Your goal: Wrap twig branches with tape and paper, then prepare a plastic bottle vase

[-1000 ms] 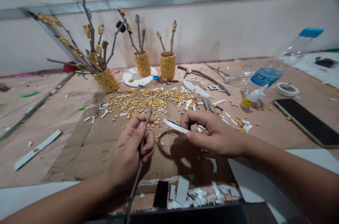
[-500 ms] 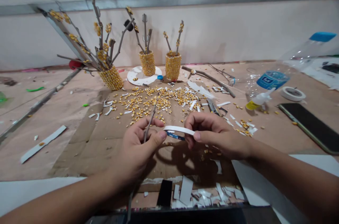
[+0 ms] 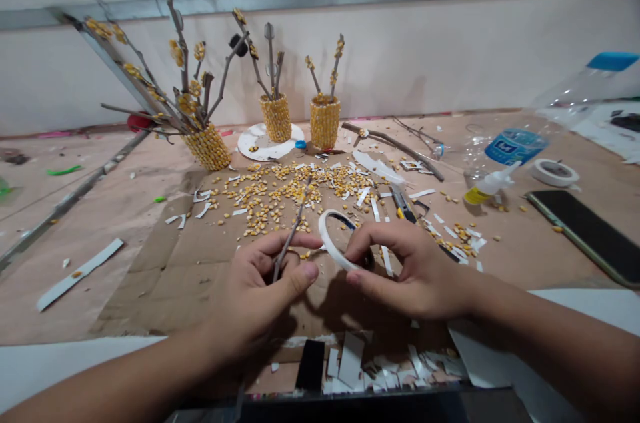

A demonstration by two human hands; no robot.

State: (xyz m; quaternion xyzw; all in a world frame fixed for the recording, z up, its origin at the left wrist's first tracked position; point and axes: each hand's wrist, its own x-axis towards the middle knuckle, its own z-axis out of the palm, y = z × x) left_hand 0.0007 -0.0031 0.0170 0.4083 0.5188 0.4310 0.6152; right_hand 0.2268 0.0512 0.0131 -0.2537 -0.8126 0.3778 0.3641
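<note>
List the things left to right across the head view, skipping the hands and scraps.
Tilted vase → middle vase on a plate → right vase → glue bottle → tape roll → phone.

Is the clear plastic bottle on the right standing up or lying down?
Lying down: the bottle rests on its side on the table.

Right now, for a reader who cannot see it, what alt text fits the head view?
The left hand pinches a thin twig while the right hand holds a white ring over cardboard strewn with corn kernels.
</note>
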